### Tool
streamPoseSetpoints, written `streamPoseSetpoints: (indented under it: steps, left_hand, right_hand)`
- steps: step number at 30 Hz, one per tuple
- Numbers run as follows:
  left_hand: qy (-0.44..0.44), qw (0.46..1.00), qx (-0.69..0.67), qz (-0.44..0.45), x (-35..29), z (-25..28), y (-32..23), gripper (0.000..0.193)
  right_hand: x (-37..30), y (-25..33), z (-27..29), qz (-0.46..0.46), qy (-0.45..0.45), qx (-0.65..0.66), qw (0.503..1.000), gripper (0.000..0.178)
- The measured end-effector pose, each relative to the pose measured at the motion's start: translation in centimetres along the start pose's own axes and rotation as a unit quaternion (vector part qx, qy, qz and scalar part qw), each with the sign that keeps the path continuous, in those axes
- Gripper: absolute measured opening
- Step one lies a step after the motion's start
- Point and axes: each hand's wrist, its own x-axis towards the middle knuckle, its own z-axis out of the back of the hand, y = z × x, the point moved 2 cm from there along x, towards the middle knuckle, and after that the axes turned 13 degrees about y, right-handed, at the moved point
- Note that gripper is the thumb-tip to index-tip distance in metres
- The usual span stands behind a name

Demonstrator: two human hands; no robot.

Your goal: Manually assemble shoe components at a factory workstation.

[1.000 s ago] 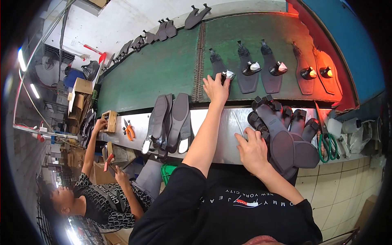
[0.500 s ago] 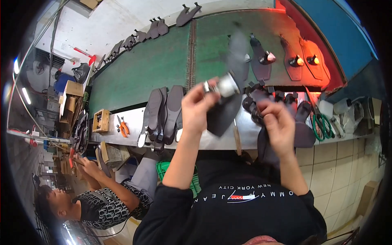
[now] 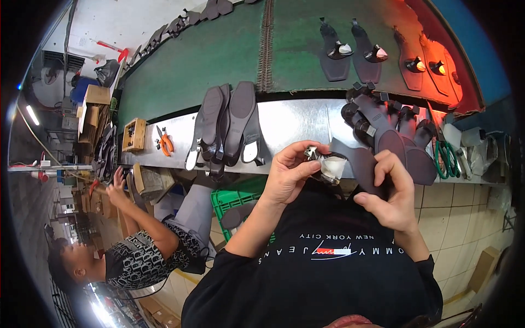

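Observation:
In front of my chest I hold a dark grey shoe sole (image 3: 355, 163) with a heel attached; a pale, shiny face shows on the heel (image 3: 332, 166). My left hand (image 3: 289, 174) is closed round the heel end, thumb and fingertips pressed on it. At the sole's other end is my right hand (image 3: 395, 194), fingers curled over the edge and thumb below. Just beyond it, on the metal bench, lies a pile of dark soles with black heels (image 3: 388, 128). Further left rest several more soles (image 3: 235, 123), some with silvery heel faces.
A green conveyor belt (image 3: 191, 60) runs behind the bench (image 3: 298, 123), carrying heeled soles (image 3: 369, 54) toward a red-lit opening (image 3: 465, 93). Orange-handled pliers (image 3: 165, 143), a wooden box (image 3: 131, 136) and green-handled scissors (image 3: 445, 158) lie along the bench. Another person (image 3: 147, 246) works at left.
My left hand has brought the heeled sole down and nearer my body. My right hand has moved from beside the pile onto the sole. The view has shifted.

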Motion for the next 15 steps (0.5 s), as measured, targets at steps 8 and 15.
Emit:
streamPoseSetpoints:
  steps: [8, 15]
  left_hand:
    - [0.022, 1.000, 0.005, -0.009, -0.2, 0.9, 0.5, 0.032]
    - [0.016, 1.000, 0.019, -0.009, 0.1, 0.9, 0.7, 0.032]
  right_hand:
    - [-0.1, -0.1, -1.1, -0.018, -0.008, -0.118, 0.993, 0.046]
    - [-0.8, -1.2, -1.0, -0.022, 0.009, -0.078, 0.997, 0.049]
